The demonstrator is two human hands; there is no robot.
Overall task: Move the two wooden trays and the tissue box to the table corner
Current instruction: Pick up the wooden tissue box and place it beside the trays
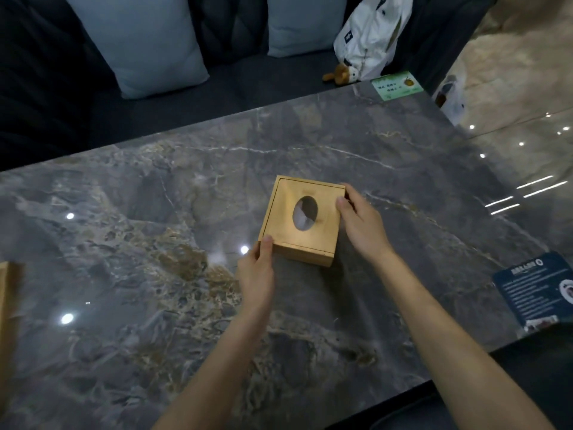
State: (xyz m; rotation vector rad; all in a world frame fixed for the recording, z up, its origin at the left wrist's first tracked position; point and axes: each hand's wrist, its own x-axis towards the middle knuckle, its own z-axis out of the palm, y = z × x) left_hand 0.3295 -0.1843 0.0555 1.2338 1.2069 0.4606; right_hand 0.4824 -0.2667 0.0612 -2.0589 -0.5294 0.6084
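Note:
A square wooden tissue box (pixel 288 218) with an oval hole in its lid rests on the grey marble table (pixel 155 212), near the middle. My left hand (pixel 255 274) grips the box's near left corner, thumb on the lid. My right hand (pixel 361 223) holds the box's right side, thumb on the lid's edge and fingers down the far right corner. At the left edge of the view, a sliver of a wooden tray (pixel 7 305) shows on the table. The rest of it is cut off.
A green card (pixel 397 85) lies at the table's far right corner and a dark blue card (pixel 536 290) at the near right edge. Beyond the table stands a dark sofa with light blue cushions (pixel 139 41), a white bag (pixel 372 35) and a small plush toy (pixel 339 75).

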